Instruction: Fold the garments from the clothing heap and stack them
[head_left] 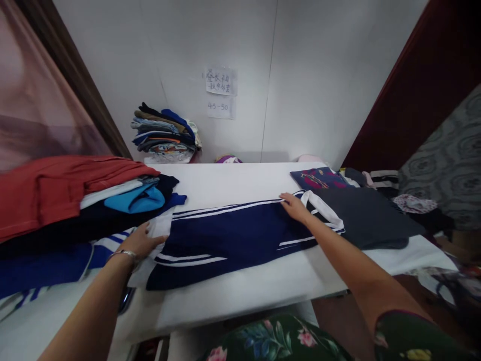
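Note:
A navy long-sleeved top (233, 230) with white stripes lies flat on the white table, folded into a long strip. Its white collar (323, 208) points right and its white hem (160, 228) points left. At the hem end, my left hand (145, 241), with a bracelet at the wrist, has its fingers closed on the white cloth, thumb on top. My right hand (295, 207) pinches the far striped edge near the collar. The undersides of the fingers are hidden on both hands.
On the left, a heap of clothes (41, 193) covers the table (240, 180). A folded stack (165, 133) stands at the back left. Folded dark grey cloth (372, 218) and a patterned navy garment (315, 178) lie right. Paper notes (221, 93) hang on the wall.

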The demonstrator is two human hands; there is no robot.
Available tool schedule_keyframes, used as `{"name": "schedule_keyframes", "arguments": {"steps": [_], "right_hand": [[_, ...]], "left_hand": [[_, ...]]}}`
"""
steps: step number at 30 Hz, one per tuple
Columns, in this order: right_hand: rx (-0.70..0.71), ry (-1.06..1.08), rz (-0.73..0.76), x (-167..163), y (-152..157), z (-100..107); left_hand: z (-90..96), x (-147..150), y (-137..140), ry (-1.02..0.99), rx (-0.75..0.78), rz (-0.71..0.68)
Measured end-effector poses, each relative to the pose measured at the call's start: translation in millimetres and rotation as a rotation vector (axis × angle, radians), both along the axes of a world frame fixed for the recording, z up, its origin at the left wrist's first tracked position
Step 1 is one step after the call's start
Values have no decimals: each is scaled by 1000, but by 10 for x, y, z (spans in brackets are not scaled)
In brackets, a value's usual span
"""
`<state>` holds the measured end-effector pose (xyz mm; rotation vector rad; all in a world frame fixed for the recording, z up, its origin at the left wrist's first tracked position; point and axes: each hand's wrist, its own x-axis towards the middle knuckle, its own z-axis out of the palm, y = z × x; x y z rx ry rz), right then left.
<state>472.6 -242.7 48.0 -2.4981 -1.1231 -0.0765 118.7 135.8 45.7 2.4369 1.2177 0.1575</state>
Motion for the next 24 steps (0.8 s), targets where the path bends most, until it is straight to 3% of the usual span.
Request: {"name": "schedule_keyframes", "arguments": {"steps": [2,4,7,10,15,19,24], "right_hand": [[-31,-9,-94,414,-67,67],[-77,-6,-148,738,-108,81],[-160,14,-154,1032,-118,20],[-238,30,-121,1165,-108,-58],[-343,21,-82,1266,-201,-79],[-420,24,-57,1314,-335,-98],[-472,35,-64,1360,-360,-168]], "left_hand": [[132,132,-176,40,174,40],[233,363,-453,-34,317,-84],[249,835,-883,-92,315,-319],[130,1296,-1137,-50,281,-430],[-45,1728,-1171,71,258,-484],[-75,1833,-1098,132,367,-501],[-105,1900,-1042,211,308,-464]]}}
